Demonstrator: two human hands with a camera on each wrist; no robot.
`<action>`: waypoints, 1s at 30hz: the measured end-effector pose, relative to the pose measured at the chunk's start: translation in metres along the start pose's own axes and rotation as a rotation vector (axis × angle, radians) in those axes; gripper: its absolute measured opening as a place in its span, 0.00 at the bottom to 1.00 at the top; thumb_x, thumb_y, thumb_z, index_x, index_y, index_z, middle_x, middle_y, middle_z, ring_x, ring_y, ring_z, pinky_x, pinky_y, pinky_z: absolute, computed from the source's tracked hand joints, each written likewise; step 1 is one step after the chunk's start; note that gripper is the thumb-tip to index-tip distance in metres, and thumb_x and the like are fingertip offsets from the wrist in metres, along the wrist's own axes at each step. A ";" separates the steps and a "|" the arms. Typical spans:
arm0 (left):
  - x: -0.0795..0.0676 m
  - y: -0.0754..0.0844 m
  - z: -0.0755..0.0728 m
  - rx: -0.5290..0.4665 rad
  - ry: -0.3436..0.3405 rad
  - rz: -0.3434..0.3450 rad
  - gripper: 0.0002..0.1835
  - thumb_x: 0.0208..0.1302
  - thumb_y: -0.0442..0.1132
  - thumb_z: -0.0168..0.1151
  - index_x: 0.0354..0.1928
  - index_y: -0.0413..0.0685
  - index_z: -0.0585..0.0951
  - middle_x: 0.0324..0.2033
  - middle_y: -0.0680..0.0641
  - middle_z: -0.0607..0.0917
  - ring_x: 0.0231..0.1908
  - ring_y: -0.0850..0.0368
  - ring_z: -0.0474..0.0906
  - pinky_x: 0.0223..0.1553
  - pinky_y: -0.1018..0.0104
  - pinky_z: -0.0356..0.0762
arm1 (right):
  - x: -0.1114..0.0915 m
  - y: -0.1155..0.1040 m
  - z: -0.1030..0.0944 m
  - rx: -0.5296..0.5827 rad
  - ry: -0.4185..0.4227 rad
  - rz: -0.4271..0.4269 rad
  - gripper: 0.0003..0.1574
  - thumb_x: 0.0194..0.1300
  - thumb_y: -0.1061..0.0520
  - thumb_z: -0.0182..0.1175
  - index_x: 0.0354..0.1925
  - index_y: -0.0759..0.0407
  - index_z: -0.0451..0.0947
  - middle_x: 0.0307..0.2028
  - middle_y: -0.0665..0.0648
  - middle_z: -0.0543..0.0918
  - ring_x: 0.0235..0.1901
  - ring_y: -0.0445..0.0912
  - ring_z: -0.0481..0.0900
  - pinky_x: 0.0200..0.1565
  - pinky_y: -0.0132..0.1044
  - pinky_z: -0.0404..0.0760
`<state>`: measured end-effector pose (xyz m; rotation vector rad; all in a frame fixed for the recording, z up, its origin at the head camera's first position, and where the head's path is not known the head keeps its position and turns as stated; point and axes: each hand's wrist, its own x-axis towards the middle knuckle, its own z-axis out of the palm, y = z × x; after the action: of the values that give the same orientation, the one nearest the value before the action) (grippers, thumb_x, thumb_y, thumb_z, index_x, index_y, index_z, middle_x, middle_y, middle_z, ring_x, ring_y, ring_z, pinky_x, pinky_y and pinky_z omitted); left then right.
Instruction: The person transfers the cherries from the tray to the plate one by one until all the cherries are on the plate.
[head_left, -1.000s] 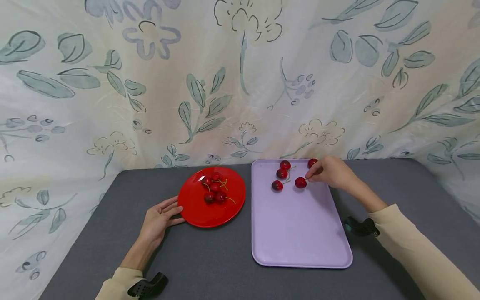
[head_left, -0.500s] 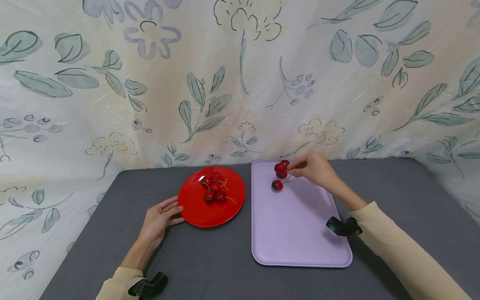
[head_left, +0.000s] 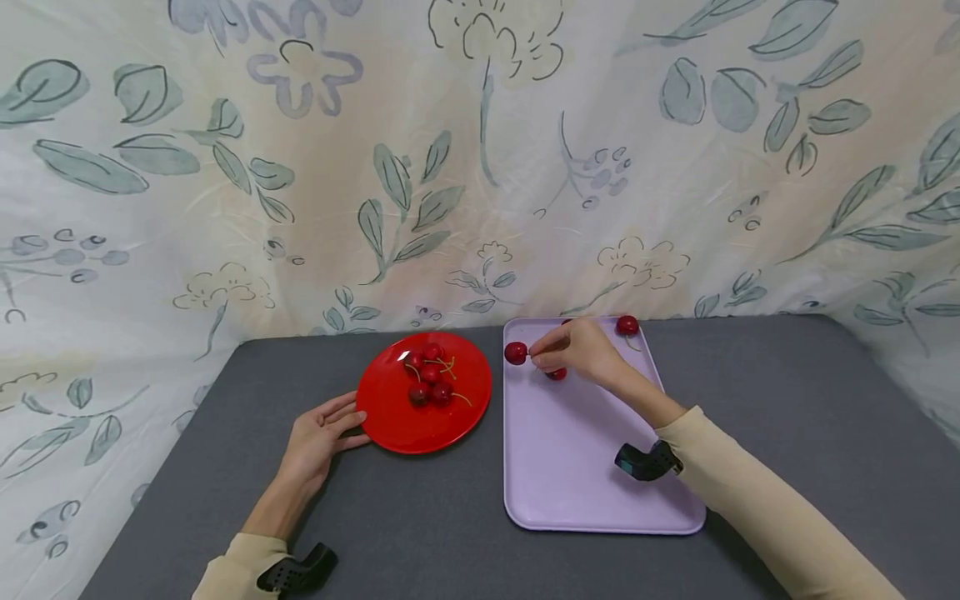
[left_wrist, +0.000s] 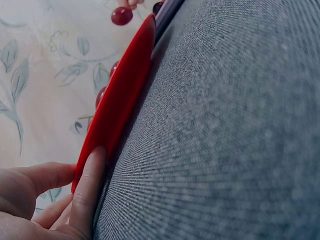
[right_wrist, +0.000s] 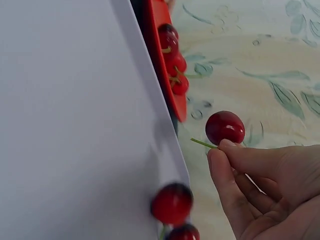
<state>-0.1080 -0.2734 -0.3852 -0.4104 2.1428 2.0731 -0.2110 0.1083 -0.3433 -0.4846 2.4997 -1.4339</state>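
My right hand pinches a cherry by its green stem, above the left side of the lilac tray. The right wrist view shows the held cherry raised, its stem between thumb and finger. Below the hand, a cherry on the tray is partly covered, and others lie behind the fingers. One more cherry sits at the tray's far right corner. With thumb and fingers, my left hand grips the near left rim of the red plate. Several cherries are bunched on that plate.
A dark grey cloth covers the table beneath plate and tray. A narrow strip of it separates the two. Behind the table hangs a floral curtain. Each wrist carries a black camera band.
My right hand has moved left across the tray with the pinched cherry, towards the plate. The cherry at the far right corner has come back into view. My left hand stays on the plate.
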 end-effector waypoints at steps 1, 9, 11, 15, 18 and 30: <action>0.000 0.000 0.000 0.000 0.000 0.001 0.27 0.71 0.32 0.57 0.70 0.35 0.65 0.58 0.43 0.79 0.44 0.63 0.83 0.45 0.60 0.84 | 0.001 -0.001 0.004 0.009 -0.004 -0.004 0.10 0.58 0.64 0.70 0.40 0.68 0.87 0.33 0.60 0.88 0.30 0.46 0.86 0.37 0.40 0.87; 0.001 -0.001 -0.001 -0.013 -0.004 0.006 0.28 0.70 0.33 0.58 0.69 0.34 0.65 0.55 0.46 0.81 0.44 0.62 0.84 0.45 0.61 0.84 | 0.007 -0.012 0.034 0.087 -0.042 -0.048 0.09 0.58 0.68 0.69 0.39 0.70 0.86 0.34 0.62 0.88 0.30 0.47 0.87 0.36 0.37 0.87; 0.000 -0.001 -0.001 -0.014 -0.006 0.008 0.28 0.71 0.32 0.58 0.69 0.34 0.65 0.54 0.46 0.81 0.44 0.62 0.83 0.45 0.61 0.84 | 0.008 -0.014 0.040 0.090 -0.055 -0.060 0.09 0.58 0.68 0.68 0.39 0.71 0.86 0.34 0.63 0.87 0.30 0.48 0.87 0.37 0.37 0.87; 0.000 -0.001 0.000 -0.015 -0.006 0.008 0.27 0.71 0.32 0.57 0.69 0.34 0.65 0.54 0.47 0.81 0.44 0.63 0.83 0.45 0.61 0.84 | 0.011 -0.016 0.049 0.070 -0.069 -0.057 0.08 0.59 0.66 0.68 0.39 0.69 0.87 0.33 0.61 0.88 0.30 0.47 0.87 0.36 0.35 0.87; 0.000 -0.001 0.000 -0.012 -0.004 0.014 0.28 0.71 0.33 0.58 0.69 0.34 0.65 0.55 0.46 0.81 0.44 0.63 0.83 0.45 0.61 0.84 | 0.014 -0.019 0.052 0.056 -0.055 -0.046 0.08 0.59 0.65 0.69 0.39 0.66 0.87 0.33 0.59 0.88 0.30 0.45 0.86 0.36 0.34 0.86; -0.003 -0.004 0.001 0.003 0.011 0.007 0.27 0.71 0.33 0.57 0.69 0.35 0.65 0.58 0.42 0.79 0.44 0.63 0.83 0.45 0.60 0.84 | 0.023 -0.023 0.065 0.120 -0.083 0.041 0.09 0.59 0.65 0.69 0.39 0.66 0.87 0.33 0.59 0.88 0.28 0.46 0.87 0.36 0.36 0.87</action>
<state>-0.1045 -0.2721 -0.3880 -0.4148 2.1560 2.0761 -0.2057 0.0376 -0.3565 -0.4579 2.3304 -1.5052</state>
